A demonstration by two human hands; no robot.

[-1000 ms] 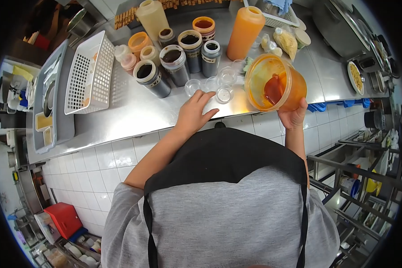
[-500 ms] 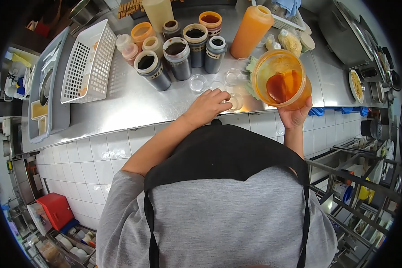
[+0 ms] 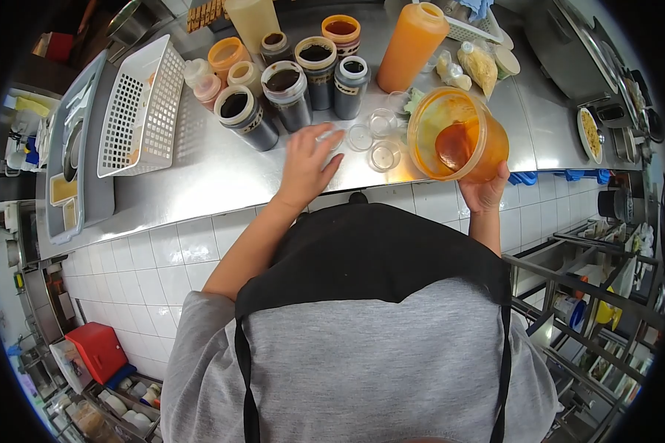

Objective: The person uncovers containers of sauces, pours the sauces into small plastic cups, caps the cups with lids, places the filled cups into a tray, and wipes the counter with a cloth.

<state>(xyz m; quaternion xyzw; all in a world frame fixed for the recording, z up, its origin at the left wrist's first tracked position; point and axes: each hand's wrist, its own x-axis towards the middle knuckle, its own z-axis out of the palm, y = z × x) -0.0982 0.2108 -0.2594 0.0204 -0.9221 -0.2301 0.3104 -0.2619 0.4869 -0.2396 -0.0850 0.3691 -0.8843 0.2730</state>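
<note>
My right hand (image 3: 485, 190) grips a round translucent tub (image 3: 493, 145) from beneath and the side. It is tilted, its mouth facing me, with red-orange sauce (image 3: 454, 145) pooled inside and smears up the wall. My left hand (image 3: 307, 164) is over the steel counter, fingers apart, reaching to a small clear cup that its fingers partly hide; whether they touch it I cannot tell. Right of that hand stand more small clear cups, among them one near the counter's front edge (image 3: 384, 156) and one farther back (image 3: 383, 122).
Open bottles of dark sauce (image 3: 288, 100) cluster behind my left hand. A tall orange bottle (image 3: 414, 48) stands behind the cups. On the left are a white perforated basket (image 3: 140, 111) and a grey bin (image 3: 100, 155). Bagged food (image 3: 478, 66) lies back right.
My left hand has moved left from the front cup to the leftmost one, and its fingers have spread. The tub in my right hand has shifted slightly left and down.
</note>
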